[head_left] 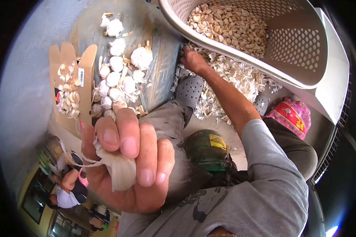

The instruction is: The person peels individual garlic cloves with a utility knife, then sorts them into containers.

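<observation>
Close to the camera, my left hand [140, 170] is closed around a garlic bulb [122, 172], its pale skin showing between the curled fingers. Thin dry strands trail from the bulb to the left. My right hand [194, 61] reaches out by the edge of the grey-blue board [162, 75], fingers curled together; I cannot tell what is in them. Loose garlic skins [241, 81] lie heaped beside and under that forearm. Beyond my left hand, several whole garlic bulbs [114, 79] sit on the board. Separated cloves [70, 96] lie on a cardboard piece [89, 71].
A perforated plastic basket [233, 55] with many garlic cloves [229, 27] stands at the upper right. A green container [203, 148] stands between my legs. A pink bag [292, 116] lies at right. Another person [67, 193] is in the background at lower left.
</observation>
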Demonstrator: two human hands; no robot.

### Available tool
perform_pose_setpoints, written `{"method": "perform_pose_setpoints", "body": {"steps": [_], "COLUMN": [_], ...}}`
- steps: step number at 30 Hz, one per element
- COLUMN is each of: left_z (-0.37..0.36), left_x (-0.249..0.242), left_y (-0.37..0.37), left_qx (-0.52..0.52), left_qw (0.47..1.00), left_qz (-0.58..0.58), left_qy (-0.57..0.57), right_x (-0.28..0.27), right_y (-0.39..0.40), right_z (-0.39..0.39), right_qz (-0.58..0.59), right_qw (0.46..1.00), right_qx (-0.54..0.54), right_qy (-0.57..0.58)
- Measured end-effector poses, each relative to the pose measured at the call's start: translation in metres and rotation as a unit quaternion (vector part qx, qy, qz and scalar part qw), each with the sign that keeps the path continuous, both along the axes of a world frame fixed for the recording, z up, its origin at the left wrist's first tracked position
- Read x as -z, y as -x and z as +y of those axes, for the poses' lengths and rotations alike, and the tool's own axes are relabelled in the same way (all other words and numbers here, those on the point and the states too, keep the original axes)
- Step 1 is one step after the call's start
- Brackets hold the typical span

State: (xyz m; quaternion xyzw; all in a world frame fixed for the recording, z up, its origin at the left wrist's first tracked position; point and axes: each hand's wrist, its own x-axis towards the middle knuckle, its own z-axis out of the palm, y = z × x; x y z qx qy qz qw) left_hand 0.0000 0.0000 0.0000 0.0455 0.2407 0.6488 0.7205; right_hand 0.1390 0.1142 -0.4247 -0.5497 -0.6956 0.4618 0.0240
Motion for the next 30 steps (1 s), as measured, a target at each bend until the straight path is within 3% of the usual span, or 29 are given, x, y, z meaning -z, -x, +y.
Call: {"method": "perform_pose_setpoints", "body": {"steps": [2,5,8,11,14,15,17,18,19,21,23,25,27,29,30], "left_z": [-0.001,0.0,0.001,0.0,0.001,0.001,-0.001,0.001,0.002,0.001,0.001,0.0,0.001,0.001,0.002], "left_x": [0.002,-0.005,-0.005,-0.003,-0.005,-0.004,0.0,-0.003,-0.003,-0.003,-0.006,-0.002,0.001,0.0,0.001], "left_y": [0.004,-0.006,-0.008,-0.009,-0.011,-0.01,-0.009,-0.012,-0.013,-0.013,-0.014,-0.013,-0.014,-0.018,-0.022], "left_qx": [0.009,-0.004,-0.009,-0.008,-0.011,-0.011,-0.008,-0.017,-0.021,-0.029,-0.04,-0.048,-0.047,-0.03,-0.03], "left_qw": [1.0,1.0,1.0,1.0,1.0,1.0,1.0,1.0,0.999,0.999,0.998,0.998,0.999,1.0,0.999], "left_qz": [-0.007,0.016,0.014,0.019,0.024,0.027,0.029,0.025,0.026,0.027,0.033,0.025,0.02,0.004,0.003], "left_qy": [0.006,0.014,0.017,0.014,0.006,0.003,-0.006,0.006,0.007,0.009,0.018,0.013,0.0,0.006,0.018], "right_x": [0.005,0.017,0.024,-0.017,0.023,0.016,-0.015,-0.047,-0.061,-0.089,-0.14,-0.183,-0.271,-0.324,-0.349], "right_y": [0.003,0.017,0.011,-0.003,-0.007,-0.011,-0.022,-0.022,-0.028,-0.039,-0.047,-0.059,-0.074,-0.09,-0.094], "right_z": [0.002,0.009,0.007,0.004,-0.007,-0.008,-0.017,-0.029,-0.035,-0.049,-0.053,-0.053,-0.051,-0.053,-0.052], "right_qz": [-0.031,-0.054,-0.019,0.008,0.101,0.158,0.262,0.267,0.183,0.212,0.231,0.365,0.401,0.445,0.37], "right_qw": [0.997,0.996,0.992,0.998,0.987,0.976,0.899,0.883,0.93,0.956,0.946,0.903,0.895,0.869,0.897], "right_qx": [-0.013,-0.039,-0.021,-0.009,0.085,0.146,0.258,0.3,0.236,0.115,0.073,0.049,0.087,0.199,0.24], "right_qy": [-0.064,-0.06,-0.121,-0.058,-0.096,0.016,0.236,0.243,0.214,0.169,0.214,0.222,0.177,0.084,-0.036]}}
